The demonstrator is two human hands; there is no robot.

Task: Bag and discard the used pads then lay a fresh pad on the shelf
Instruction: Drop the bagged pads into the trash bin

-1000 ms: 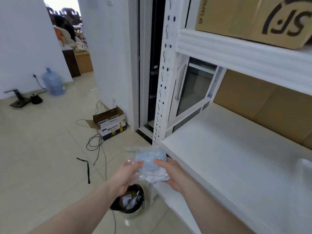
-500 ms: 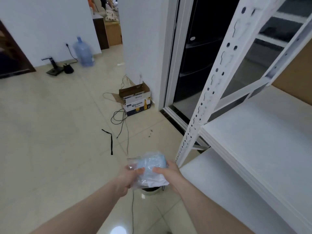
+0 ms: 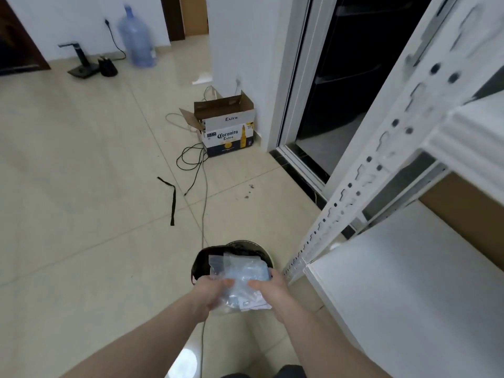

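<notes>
A clear plastic bag [image 3: 241,276] with pale blue used pads inside is held between both hands. My left hand [image 3: 208,293] grips its left side, thumb on top. My right hand [image 3: 268,291] grips its right side. The bag hangs directly over a round bin [image 3: 203,261] lined with black, which stands on the floor beside the rack's post. The white shelf [image 3: 409,282] lies bare to the right of my hands. No fresh pad is in view.
A white perforated rack post [image 3: 354,186] rises just right of the bin. An open Coronita carton [image 3: 227,126], loose cables [image 3: 203,192] and a black strap [image 3: 172,197] lie on the tiled floor ahead. A water bottle [image 3: 136,36] stands by the far wall.
My view has tipped down from the shelves to the floor. Both hands have carried the bag down and away from the shelf edge until it is over the bin.
</notes>
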